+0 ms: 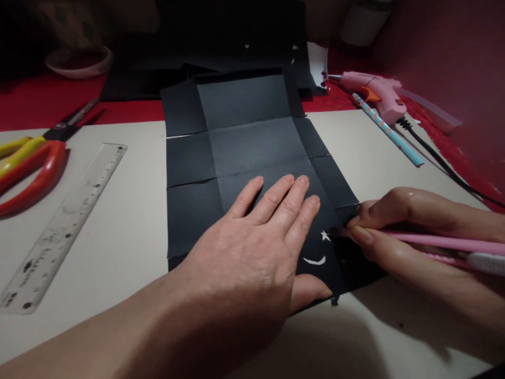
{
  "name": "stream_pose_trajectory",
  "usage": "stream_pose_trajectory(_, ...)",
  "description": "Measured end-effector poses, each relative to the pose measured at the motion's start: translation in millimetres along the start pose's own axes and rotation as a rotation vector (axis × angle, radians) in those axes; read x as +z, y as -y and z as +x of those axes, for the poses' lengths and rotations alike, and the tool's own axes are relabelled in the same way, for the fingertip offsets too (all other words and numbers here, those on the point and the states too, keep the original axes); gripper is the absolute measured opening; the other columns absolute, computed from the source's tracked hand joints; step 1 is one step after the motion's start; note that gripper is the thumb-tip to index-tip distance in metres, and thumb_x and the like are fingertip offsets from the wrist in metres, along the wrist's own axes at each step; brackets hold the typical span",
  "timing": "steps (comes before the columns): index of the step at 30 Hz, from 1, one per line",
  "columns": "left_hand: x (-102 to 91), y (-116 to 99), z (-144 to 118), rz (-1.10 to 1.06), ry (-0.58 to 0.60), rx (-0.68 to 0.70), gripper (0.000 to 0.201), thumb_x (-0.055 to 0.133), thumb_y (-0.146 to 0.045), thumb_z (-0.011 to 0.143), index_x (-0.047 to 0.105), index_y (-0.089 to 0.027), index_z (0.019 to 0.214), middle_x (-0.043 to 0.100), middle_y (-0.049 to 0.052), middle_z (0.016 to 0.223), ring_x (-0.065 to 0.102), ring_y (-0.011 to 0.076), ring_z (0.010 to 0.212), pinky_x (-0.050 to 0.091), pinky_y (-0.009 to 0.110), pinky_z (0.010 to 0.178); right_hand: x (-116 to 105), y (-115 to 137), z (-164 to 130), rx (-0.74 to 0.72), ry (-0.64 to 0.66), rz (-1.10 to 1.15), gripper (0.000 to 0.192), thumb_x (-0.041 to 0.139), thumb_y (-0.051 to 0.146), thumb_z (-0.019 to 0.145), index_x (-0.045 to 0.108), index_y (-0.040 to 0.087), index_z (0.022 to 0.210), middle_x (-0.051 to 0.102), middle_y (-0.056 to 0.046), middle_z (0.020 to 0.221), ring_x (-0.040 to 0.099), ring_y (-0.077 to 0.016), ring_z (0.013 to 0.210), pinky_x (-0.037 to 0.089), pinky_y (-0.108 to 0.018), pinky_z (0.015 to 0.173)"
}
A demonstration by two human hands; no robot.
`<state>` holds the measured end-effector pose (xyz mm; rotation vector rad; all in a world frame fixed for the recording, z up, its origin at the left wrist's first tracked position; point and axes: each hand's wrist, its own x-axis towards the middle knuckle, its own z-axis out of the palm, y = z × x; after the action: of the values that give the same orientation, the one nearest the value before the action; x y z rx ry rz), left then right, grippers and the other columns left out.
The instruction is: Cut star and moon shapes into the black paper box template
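From afar I see black card (256, 142) at centre. My left hand (252, 247) lies on it, fingers slightly spread; it should stay flat. Toward three o'clock, my right hand (414, 208) pinches the pink cutter (445, 240) (its dark tip is hard to distinguish) beside the star hole (325, 236).

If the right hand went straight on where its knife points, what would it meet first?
Probably the white star first, just beside the blade; beyond it, the left hand. Depth is unclear.
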<state>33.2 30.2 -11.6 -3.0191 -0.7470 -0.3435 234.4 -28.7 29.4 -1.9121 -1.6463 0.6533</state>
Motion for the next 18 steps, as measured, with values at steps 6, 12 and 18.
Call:
stream_pose_trajectory(6,0.2,0,1,0.0,0.0,-0.003,0.08,0.044,-0.068,0.097,0.048,-0.006,0.147,0.042,0.019,0.157,0.041,0.0329,0.147,0.038,0.053,0.116,4,-5,0,-0.119,-0.007,0.001,0.014,0.066,0.03,0.083,0.066,0.033,0.069,0.071,0.007,0.064,0.053,-0.0091,0.046,0.036,-0.022,0.04)
stream_pose_trajectory(12,-0.5,1,2,0.001,0.001,-0.004,0.081,0.046,-0.069,0.096,0.049,-0.006,0.147,0.042,0.019,0.156,0.042,0.0332,0.146,0.039,0.054,0.116,-3,-4,4,-0.07,-0.023,-0.011,0.016,0.066,0.036,0.081,0.066,0.033,0.065,0.068,0.007,0.06,0.052,-0.0111,0.045,0.037,-0.021,0.037)
stream_pose_trajectory(18,-1.3,1,1,-0.006,-0.005,-0.004,0.079,0.045,-0.068,0.097,0.051,-0.006,0.145,0.043,0.02,0.155,0.043,0.0331,0.145,0.039,0.052,0.115,-5,-15,11,0.042,-0.013,0.3,0.022,0.072,0.038,0.081,0.065,0.028,0.063,0.058,0.004,0.053,0.045,-0.0094,0.043,0.031,-0.019,0.035)
